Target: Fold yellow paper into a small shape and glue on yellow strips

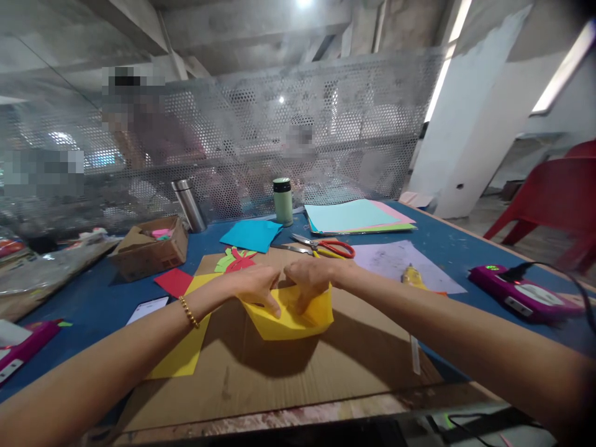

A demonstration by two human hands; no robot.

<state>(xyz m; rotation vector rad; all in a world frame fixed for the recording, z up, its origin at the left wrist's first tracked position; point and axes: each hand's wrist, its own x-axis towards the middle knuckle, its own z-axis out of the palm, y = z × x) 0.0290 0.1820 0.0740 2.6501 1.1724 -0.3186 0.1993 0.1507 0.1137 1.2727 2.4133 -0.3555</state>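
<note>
Both my hands meet over a folded yellow paper (291, 320) on a brown cardboard sheet (279, 366). My left hand (254, 285) pinches the paper's upper left edge, fingers pressed down on it. My right hand (310, 279) grips the upper right part, fingers curled onto the fold. A beaded bracelet (189, 311) circles my left wrist. Another yellow sheet (186, 347) lies flat under my left forearm. Red and green paper cut-outs (235, 261) lie just beyond my hands.
Red-handled scissors (326, 247), a green bottle (282, 201), a steel flask (189, 205), a cardboard box (149, 248), stacked coloured sheets (354, 217), a glue gun (412, 276) and a magenta device (521, 292) sit on the blue table (93, 298). Perforated screen behind; red chair (554, 198) right.
</note>
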